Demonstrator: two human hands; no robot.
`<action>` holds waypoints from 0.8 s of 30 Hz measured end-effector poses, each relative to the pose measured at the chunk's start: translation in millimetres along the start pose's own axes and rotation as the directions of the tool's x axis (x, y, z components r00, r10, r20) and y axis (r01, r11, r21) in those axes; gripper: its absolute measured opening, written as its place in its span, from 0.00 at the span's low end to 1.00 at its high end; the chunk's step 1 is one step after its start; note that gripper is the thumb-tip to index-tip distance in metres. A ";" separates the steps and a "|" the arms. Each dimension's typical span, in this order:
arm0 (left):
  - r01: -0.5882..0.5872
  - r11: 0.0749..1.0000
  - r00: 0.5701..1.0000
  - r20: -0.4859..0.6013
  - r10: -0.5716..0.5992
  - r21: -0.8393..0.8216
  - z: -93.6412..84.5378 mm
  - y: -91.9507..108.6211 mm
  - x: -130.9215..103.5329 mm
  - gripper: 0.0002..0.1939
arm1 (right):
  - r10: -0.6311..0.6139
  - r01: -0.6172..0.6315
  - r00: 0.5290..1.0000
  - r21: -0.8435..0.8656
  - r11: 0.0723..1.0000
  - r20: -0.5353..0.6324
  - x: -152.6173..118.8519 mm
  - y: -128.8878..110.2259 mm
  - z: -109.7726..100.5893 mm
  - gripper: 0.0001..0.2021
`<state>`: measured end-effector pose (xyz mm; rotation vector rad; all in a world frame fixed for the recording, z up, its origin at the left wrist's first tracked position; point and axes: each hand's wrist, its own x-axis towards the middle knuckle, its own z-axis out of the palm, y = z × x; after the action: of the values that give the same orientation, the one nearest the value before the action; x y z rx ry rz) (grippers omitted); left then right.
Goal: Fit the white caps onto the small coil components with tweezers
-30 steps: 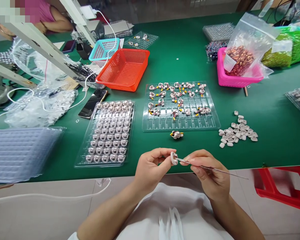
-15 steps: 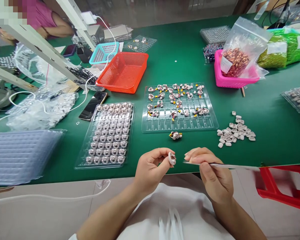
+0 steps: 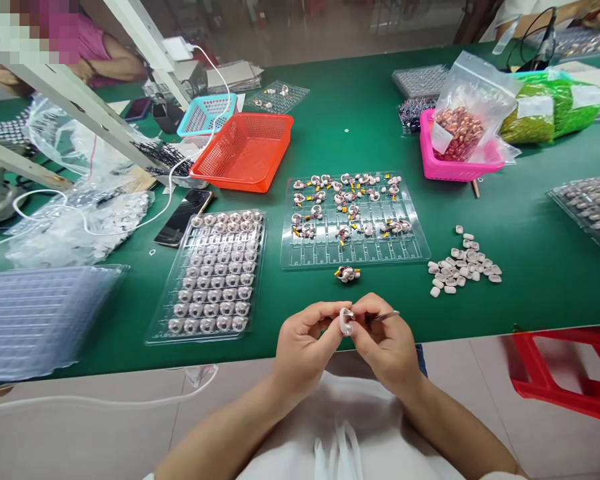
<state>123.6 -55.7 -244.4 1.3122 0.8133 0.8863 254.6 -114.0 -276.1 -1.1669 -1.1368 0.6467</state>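
In the head view, my left hand (image 3: 305,343) pinches a small white curved earbud shell (image 3: 346,323) between thumb and fingertips near the table's front edge. My right hand (image 3: 390,343) is closed on slim metal tweezers (image 3: 387,316), mostly hidden in the fingers. Its thumb and fingertips meet the shell's right side. Just beyond both hands lies a little cluster of white parts with yellow tabs (image 3: 347,274). Behind it is a clear tray (image 3: 320,255) holding more such wired parts. Loose white caps (image 3: 463,270) are piled to the right.
Left stand a tray of rounded pale shells (image 3: 210,293), a phone (image 3: 183,219) and stacked clear trays (image 3: 45,320). Farther back are a red basket (image 3: 250,157) and a pink basket (image 3: 460,171) with a bag of copper-coloured parts. A red stool (image 3: 540,373) is at right; people sit across the table.
My right hand has moved left to the shell in my left hand, and the tweezers have turned back into its fingers. The whole view has shifted slightly.
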 end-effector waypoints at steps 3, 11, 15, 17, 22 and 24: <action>-0.052 0.997 0.998 0.027 0.050 0.053 -2.1 2.1 0.5 0.07 | 0.016 -0.015 1.000 0.029 0.999 -0.021 1.4 0.7 0.0 0.01; -0.085 0.995 0.987 0.142 0.077 0.055 -5.3 5.0 4.7 0.09 | 0.063 -0.061 0.998 0.093 0.994 -0.021 6.9 -6.6 -1.2 0.06; -0.157 0.985 0.978 0.147 0.146 0.065 -4.7 -1.5 4.4 0.09 | 0.122 -0.121 0.991 0.028 0.992 -0.048 4.9 -3.8 -0.6 0.05; -0.213 0.974 0.967 0.161 0.199 0.077 -4.8 -4.2 3.6 0.10 | 0.131 -0.129 0.991 0.041 0.991 -0.043 3.7 -1.2 -0.5 0.05; -0.301 0.945 0.943 0.188 0.275 0.127 -4.9 -5.0 1.6 0.12 | 0.089 -0.086 0.994 0.060 0.994 -0.055 1.4 3.8 -0.1 0.06; -0.330 0.934 0.933 0.197 0.301 0.134 -4.2 -4.1 0.9 0.13 | 0.065 -0.061 0.996 0.077 0.995 -0.058 0.1 6.1 0.5 0.07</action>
<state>120.5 -53.1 -248.8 1.6747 0.5538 0.9550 255.1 -111.8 -281.8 -1.1543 -1.0196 0.6920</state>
